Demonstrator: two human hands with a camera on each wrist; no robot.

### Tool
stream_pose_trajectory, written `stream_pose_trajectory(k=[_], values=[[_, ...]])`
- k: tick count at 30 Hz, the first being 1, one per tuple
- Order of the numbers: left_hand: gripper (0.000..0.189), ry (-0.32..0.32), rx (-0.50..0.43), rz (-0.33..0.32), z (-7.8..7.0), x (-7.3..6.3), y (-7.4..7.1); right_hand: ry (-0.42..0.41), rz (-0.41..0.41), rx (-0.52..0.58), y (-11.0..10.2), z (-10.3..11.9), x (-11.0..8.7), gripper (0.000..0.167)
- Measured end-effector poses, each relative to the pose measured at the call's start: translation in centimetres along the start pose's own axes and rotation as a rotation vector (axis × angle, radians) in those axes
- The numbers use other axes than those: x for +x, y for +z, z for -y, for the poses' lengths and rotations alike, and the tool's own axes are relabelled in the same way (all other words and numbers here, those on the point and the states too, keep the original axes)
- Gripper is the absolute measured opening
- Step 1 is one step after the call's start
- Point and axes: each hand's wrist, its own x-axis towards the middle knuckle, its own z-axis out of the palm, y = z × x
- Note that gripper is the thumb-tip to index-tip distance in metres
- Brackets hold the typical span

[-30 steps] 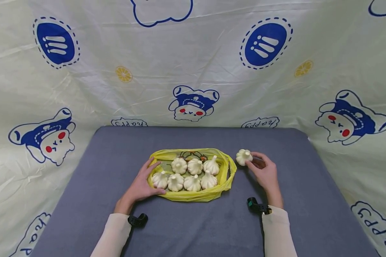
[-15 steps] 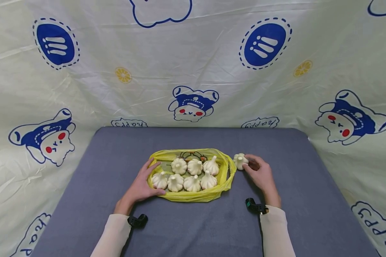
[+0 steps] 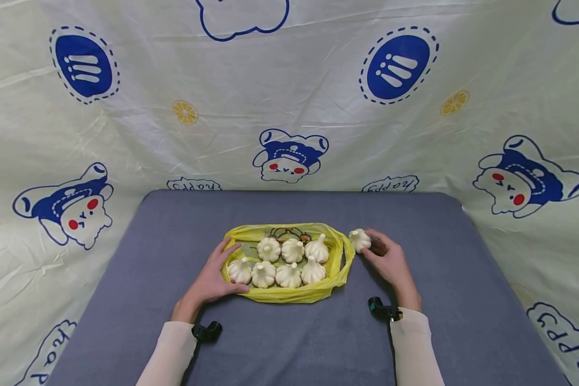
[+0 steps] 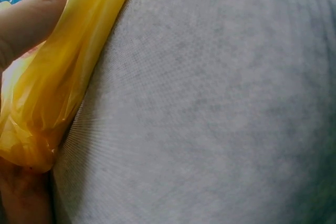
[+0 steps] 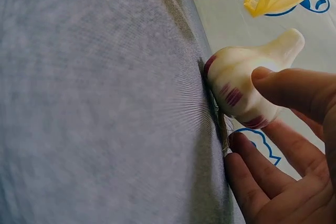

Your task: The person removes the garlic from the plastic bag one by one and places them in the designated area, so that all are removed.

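Observation:
A yellow plastic bag [image 3: 289, 295] lies opened out in the middle of the table, with several white garlic bulbs [image 3: 288, 275] in two rows inside it. My left hand [image 3: 212, 279] holds the bag's left end, its thumb along the near edge and its fingers spread up the side. Just right of the bag, my right hand [image 3: 390, 262] pinches a single garlic bulb [image 5: 244, 80] between thumb and fingers. Purple streaks mark that bulb, and its stem points away from the table in the right wrist view. It appears to be on or very close to the cloth.
A grey-blue cloth [image 3: 289, 343] covers the table. Behind it hangs a pale sheet [image 3: 294, 80] printed with blue cartoon figures. Dark wrist cameras sit on both wrists, the right one [image 3: 378, 308] with a cable along the sleeve.
My right hand has moved left and slightly nearer with the garlic bulb, bringing it close to the bag's right edge. The left hand and the bag have stayed put.

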Motion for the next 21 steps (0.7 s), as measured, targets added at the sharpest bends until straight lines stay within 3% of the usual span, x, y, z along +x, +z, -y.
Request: stream_pose_trajectory(k=[5, 10, 15, 21], values=[[0.107, 0.012, 0.002, -0.001, 0.0, 0.1, 0.0, 0.012, 0.024, -0.023, -0.4, 0.3, 0.1, 0.053], [0.108, 0.002, -0.001, -0.004, -0.2, 0.1, -0.1, 0.039, 0.078, -0.123, -0.9, 1.3, 0.4, 0.065], [0.108, -0.002, -0.012, -0.001, -0.2, 0.0, 0.0, 0.063, 0.121, -0.212, -1.2, 3.1, 0.7, 0.08], [0.108, 0.006, -0.004, -0.006, -0.1, 0.1, 0.1, 0.011, 0.179, -0.268, -1.1, 5.9, 1.0, 0.085]])
